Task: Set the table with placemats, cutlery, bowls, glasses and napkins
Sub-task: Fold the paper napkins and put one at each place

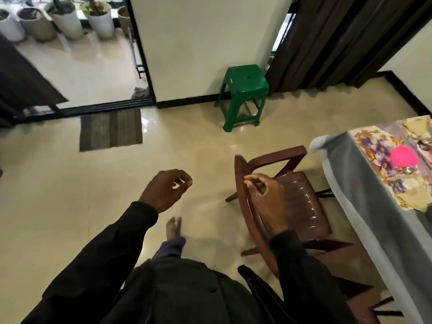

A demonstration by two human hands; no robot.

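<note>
The table (364, 183) stands at the right edge under a grey cloth. On it lie a floral placemat (374, 146), a round pink dish (404, 155), small metal pieces (410, 170) and yellowish folded cloths (413, 195). My left hand (163, 190) hangs over the floor with its fingers loosely curled, holding nothing. My right hand (264, 195) hovers in front of the back of a brown plastic chair (301, 197), fingers loosely curled with nothing visible in them. Whether it touches the chair's back is unclear.
A green plastic stool (243, 90) stands by the wall ahead. A striped doormat (111, 129) lies before a sliding door with potted plants (67, 19) beyond. Dark curtains (339, 43) hang at the right. My bare foot (174, 228) is on the tiled floor.
</note>
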